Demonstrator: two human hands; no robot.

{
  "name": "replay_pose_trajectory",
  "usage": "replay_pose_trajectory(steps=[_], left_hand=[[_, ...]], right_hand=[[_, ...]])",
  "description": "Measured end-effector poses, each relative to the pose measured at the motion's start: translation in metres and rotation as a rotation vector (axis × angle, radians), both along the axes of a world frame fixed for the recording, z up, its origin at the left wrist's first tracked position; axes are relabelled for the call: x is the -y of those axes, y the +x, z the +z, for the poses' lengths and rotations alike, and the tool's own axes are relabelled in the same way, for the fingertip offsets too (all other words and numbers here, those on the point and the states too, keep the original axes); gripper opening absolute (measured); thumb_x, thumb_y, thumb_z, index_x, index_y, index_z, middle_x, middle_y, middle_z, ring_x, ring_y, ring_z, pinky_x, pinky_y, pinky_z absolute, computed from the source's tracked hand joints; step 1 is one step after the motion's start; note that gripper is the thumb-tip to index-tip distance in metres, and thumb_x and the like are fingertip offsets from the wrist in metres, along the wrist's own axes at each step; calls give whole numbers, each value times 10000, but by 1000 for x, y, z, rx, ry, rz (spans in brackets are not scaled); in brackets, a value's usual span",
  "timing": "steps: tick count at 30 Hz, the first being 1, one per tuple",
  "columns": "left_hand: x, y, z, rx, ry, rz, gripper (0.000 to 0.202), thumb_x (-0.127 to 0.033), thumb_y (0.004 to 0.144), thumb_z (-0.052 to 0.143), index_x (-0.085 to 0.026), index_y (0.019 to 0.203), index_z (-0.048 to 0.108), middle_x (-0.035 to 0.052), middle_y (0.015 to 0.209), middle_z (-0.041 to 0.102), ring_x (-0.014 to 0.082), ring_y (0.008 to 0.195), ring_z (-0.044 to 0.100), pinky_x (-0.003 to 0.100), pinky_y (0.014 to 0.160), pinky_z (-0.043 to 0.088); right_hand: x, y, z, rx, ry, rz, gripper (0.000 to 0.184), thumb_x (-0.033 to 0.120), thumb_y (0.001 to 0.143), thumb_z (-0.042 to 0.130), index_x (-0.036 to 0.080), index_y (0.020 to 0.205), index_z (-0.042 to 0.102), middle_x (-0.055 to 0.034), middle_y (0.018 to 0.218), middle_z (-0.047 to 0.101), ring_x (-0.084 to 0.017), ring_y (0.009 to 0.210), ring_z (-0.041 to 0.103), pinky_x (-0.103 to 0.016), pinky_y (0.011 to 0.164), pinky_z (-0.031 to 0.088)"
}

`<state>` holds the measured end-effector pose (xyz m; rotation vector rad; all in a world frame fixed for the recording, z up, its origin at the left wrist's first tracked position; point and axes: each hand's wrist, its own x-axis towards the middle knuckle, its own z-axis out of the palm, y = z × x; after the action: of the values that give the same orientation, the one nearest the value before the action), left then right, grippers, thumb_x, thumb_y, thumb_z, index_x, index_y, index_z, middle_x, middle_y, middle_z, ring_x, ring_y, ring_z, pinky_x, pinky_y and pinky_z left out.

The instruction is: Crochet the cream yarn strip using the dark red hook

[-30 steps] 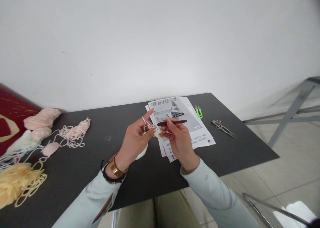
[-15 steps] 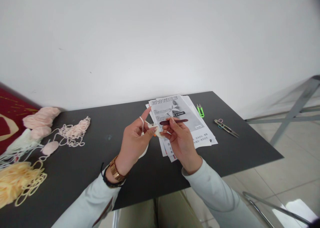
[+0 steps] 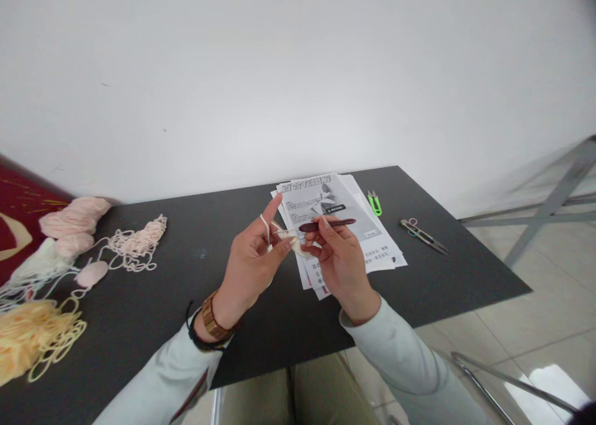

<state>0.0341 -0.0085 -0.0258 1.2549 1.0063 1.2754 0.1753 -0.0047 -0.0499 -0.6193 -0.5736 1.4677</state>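
A small cream crochet piece (image 3: 298, 246) is pinched between the thumb and fingers of my left hand (image 3: 254, 254). White yarn (image 3: 266, 223) loops round my raised left index finger. My right hand (image 3: 339, 251) grips a crochet hook (image 3: 328, 225) by its dark brown handle, its thin metal shaft pointing left towards the cream piece. Both hands are held above the table, close together. Fingers cover much of the crochet piece, and the hook's tip is too small to make out.
Printed sheets (image 3: 372, 242) lie under and behind my hands on the dark table (image 3: 186, 307). To the right are green thread snips (image 3: 374, 202) and metal snips (image 3: 423, 236). Pink yarn (image 3: 137, 243) and yellow yarn (image 3: 28, 341) lie on the left, beside a red item (image 3: 18, 226).
The hook in my right hand has shifted slightly right, and more of its metal shaft shows. An orange spot by my left thumb is no longer visible. My left hand stays nearly in place.
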Motion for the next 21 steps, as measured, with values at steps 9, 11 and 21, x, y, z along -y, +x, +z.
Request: replay_pose_trajectory(steps=[9, 11, 21], left_hand=[[0, -1, 5, 136, -118, -35, 747, -191, 701, 803, -264, 1386, 515, -49, 697, 551, 63, 630, 482, 188, 638, 408], [0, -1, 4, 150, -127, -21, 763, -186, 691, 810, -255, 1389, 509, -47, 687, 565, 70, 636, 499, 193, 642, 414], [0, 1, 4, 84, 5, 108, 713, -169, 670, 828, -269, 1329, 573, -47, 648, 572, 95, 617, 509, 206, 605, 423]], right_hand=[[0, 2, 0, 15, 45, -20, 279, 394, 736, 827, 178, 832, 680, 11, 673, 647, -105, 596, 605, -217, 574, 604], [0, 2, 0, 29, 47, -33, 284, 402, 740, 822, 181, 835, 672, 14, 671, 641, -106, 597, 600, -219, 569, 606], [2, -1, 0, 42, 66, -44, 247, 371, 781, 794, 183, 866, 658, 5, 693, 659, -94, 621, 609, -145, 533, 530]])
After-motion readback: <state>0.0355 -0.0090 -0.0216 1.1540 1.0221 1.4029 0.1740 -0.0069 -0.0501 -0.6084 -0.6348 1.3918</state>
